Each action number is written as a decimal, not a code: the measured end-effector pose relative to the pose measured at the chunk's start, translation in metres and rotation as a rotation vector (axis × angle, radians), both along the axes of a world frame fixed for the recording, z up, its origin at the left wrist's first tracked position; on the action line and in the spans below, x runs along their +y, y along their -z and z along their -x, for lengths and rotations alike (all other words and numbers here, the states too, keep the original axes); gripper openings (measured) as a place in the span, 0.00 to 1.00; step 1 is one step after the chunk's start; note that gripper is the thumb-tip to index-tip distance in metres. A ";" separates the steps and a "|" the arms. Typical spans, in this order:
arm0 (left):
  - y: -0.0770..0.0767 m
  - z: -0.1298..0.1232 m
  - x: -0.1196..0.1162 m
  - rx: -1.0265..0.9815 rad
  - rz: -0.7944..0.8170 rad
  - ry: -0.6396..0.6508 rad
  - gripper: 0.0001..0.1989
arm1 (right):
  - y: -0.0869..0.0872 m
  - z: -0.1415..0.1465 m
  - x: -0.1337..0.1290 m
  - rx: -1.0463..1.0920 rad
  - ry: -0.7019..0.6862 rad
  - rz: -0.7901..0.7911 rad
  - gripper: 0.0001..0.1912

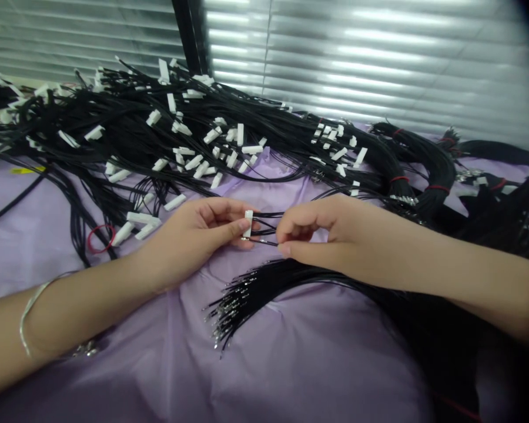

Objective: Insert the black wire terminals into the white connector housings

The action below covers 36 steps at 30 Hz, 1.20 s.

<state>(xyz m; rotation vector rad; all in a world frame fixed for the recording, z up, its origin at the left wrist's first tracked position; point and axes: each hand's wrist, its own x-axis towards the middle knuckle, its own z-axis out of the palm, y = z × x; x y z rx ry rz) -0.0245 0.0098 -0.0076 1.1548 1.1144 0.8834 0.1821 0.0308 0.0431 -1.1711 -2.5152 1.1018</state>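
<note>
My left hand holds a small white plastic connector housing between thumb and fingers, with several thin black wires running out of it to the right. My right hand pinches a black wire close to the housing, and its metal-crimped tip points toward the housing's end. Below my hands lies a fan of loose black wires with bare crimped metal terminals. Behind them, a large heap of black wires carries many white connectors.
A lilac plastic sheet covers the work surface. Coiled wire bundles with red ties lie at the right, and a red rubber band lies at the left. Window blinds stand behind the heap.
</note>
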 end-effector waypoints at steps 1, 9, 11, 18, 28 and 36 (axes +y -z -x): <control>0.000 0.000 0.000 -0.003 -0.002 0.010 0.07 | 0.001 0.001 -0.001 0.016 0.013 0.004 0.07; 0.000 0.002 0.001 -0.076 0.033 0.058 0.05 | 0.011 0.006 -0.003 0.025 0.157 -0.146 0.09; -0.001 0.002 0.001 -0.087 0.049 0.074 0.05 | 0.012 0.006 -0.003 0.010 0.163 -0.180 0.09; -0.002 0.003 0.003 -0.100 0.078 0.095 0.04 | 0.013 0.006 0.000 -0.009 0.179 -0.220 0.10; 0.001 0.003 0.004 -0.118 0.101 0.082 0.04 | 0.015 0.006 0.002 0.034 0.174 -0.236 0.10; 0.001 0.002 0.005 -0.136 0.111 0.071 0.04 | 0.016 0.004 0.003 0.050 0.179 -0.218 0.09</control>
